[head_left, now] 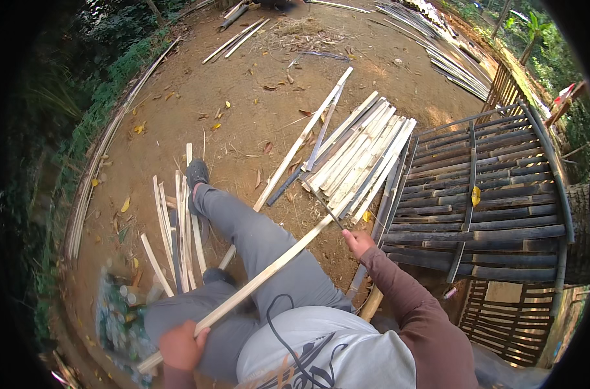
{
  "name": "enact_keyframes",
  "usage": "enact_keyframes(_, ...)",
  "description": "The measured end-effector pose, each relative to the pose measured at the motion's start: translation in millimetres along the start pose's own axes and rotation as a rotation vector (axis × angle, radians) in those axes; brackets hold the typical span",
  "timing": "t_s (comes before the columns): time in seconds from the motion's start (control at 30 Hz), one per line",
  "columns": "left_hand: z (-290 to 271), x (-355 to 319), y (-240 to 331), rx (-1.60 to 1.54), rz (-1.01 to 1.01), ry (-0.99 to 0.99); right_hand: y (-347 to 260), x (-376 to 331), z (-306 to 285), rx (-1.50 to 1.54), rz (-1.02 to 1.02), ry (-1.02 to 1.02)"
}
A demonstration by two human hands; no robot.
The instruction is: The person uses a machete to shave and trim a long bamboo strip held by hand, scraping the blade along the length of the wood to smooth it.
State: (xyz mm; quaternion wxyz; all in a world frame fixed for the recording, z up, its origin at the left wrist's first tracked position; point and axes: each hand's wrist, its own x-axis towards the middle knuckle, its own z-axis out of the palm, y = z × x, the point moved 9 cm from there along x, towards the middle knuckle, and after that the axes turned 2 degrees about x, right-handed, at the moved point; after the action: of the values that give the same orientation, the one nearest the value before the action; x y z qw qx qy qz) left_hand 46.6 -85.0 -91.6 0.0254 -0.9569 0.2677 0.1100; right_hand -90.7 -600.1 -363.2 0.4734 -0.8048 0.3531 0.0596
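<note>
A long pale bamboo strip point(264, 280) slants across my lap, from low left up to the right. My left hand point(181, 345) is closed around its near part, beside my left thigh. In my right hand point(358, 243) is a knife point(325, 206), its thin dark blade pointing up and to the left. The blade lies against or just over the strip's far end; whether it cuts into it I cannot tell. The knife's handle is mostly hidden in my fist. Just beyond the blade lies a bundle of pale split bamboo strips point(363, 152) on the ground.
To the right stands a slatted bamboo bench point(480, 194). More strips point(184, 236) lie by my foot at left. A long strip point(304, 139) rests between my leg and the bundle. Further bamboo lengths point(447, 61) lie far right; long poles point(113, 139) edge the plants at left.
</note>
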Motion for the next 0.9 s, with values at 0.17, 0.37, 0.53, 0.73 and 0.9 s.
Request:
enact_keyframes(0.17, -0.7, 4.4, 0.3, 0.052, 0.027, 0.018, -14.4, -18.6, 17.1, -0.323, -0.166, -0.156)
enact_keyframes(0.37, -15.2, -3.1, -3.2, 0.081, 0.032, 0.08, 108.2, 44.4, -34.4, -0.293, 0.189, 0.179)
enact_keyframes(0.53, 2.1, -8.2, -16.1, 0.028, 0.019, 0.105, 181.9, 64.4, -61.0, -0.069, 0.515, 0.417)
enact_keyframes(0.73, 10.9, -4.7, -12.0, -0.07, 0.03, 0.116, 197.8, 62.1, -22.6, 0.623, 0.379, 0.395)
enact_keyframes(0.9, 3.0, -7.3, -15.3, -0.063, 0.001, 0.111, 74.8, 19.7, 32.9, 0.6, 0.044, 0.24)
